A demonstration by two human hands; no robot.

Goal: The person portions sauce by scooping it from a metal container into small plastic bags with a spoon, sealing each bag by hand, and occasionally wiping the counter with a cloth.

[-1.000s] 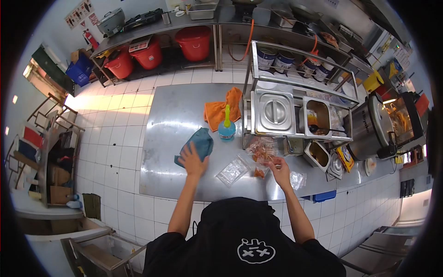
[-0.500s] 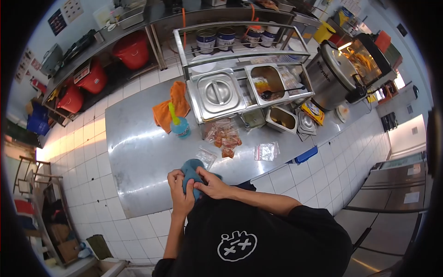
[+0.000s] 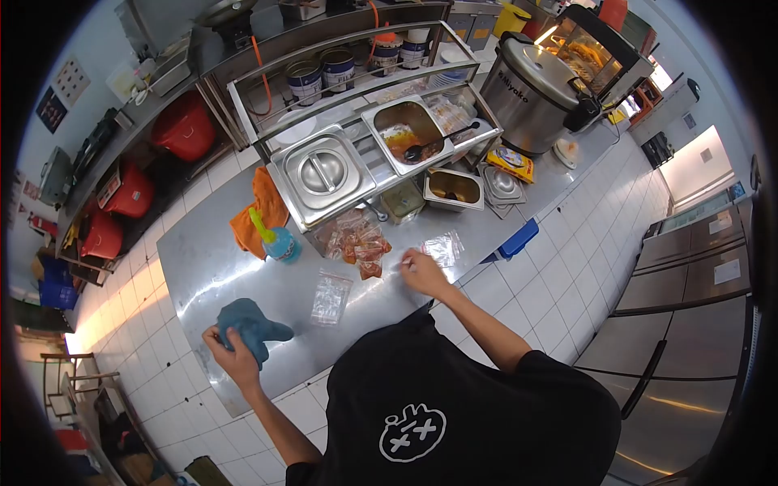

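A bunched blue-green cloth (image 3: 245,317) lies at the table's near left, and my left hand (image 3: 232,353) grips its left side with thumb and fingers. My right hand (image 3: 422,271) is over the near edge of the steel table, its fingers drawn together; whatever they hold is too small to make out. Just left of it are small bags of reddish-brown food (image 3: 362,245). Beyond it lies a stack of clear zip bags (image 3: 442,249). Another clear bag (image 3: 331,298) lies between my hands. A blue spray bottle (image 3: 281,244) with a green nozzle stands by an orange cloth (image 3: 259,215).
A steel rack (image 3: 285,212) along the far side holds a lidded pan (image 3: 322,172) and an open pan with a black ladle (image 3: 408,134). Right of it are a smaller pan (image 3: 454,189), a yellow packet (image 3: 510,163) and a large cooker (image 3: 527,93).
The view has turned right. My hands, together on the blue-green cloth half a second ago, have parted: the left moved left with the cloth, the right let go and moved toward the bags.
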